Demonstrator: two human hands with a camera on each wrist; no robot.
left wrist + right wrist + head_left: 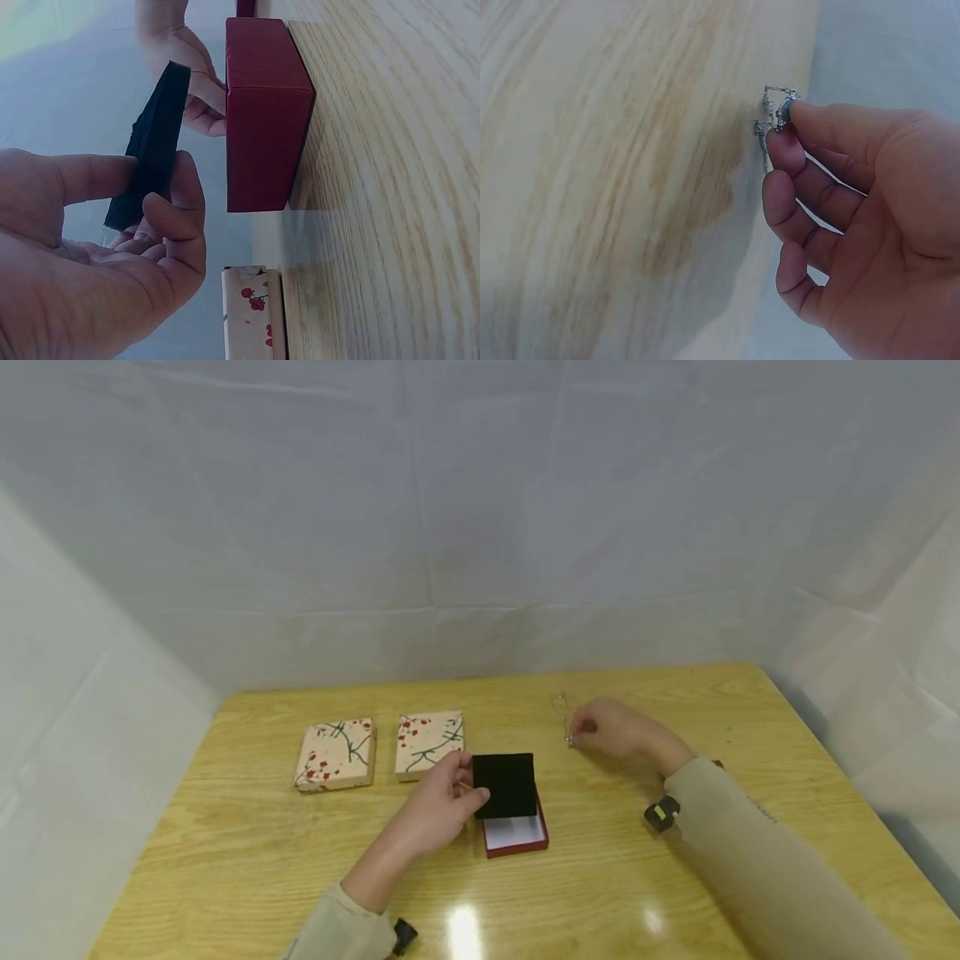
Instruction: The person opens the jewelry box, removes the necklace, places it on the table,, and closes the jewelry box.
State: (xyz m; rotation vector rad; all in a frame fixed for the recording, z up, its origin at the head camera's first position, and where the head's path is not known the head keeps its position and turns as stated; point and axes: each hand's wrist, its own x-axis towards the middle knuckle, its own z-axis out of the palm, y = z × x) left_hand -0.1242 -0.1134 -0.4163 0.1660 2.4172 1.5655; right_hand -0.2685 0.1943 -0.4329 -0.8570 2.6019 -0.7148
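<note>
My left hand [441, 806] pinches a thin square black pad [506, 785] by its left edge, thumb on top. In the left wrist view the pad [154, 142] is tilted and held apart from the red box [262, 127]. Below the pad in the head view, the open red box [517, 852] shows a white bottom; the pad covers its far part. Toward the back right, my right hand [615, 728] pinches one end of a silver bracelet [561, 703]. The right wrist view shows the bracelet's ornament [786, 112] between thumb and index finger.
Two cream boxes with red blossoms and green branches, a left one [337, 753] and a nearer one [427, 743], lie left of the red box. A small brown-red thing [717, 764] is mostly hidden behind the right sleeve. White sheeting [480, 527] surrounds the wooden table [247, 827].
</note>
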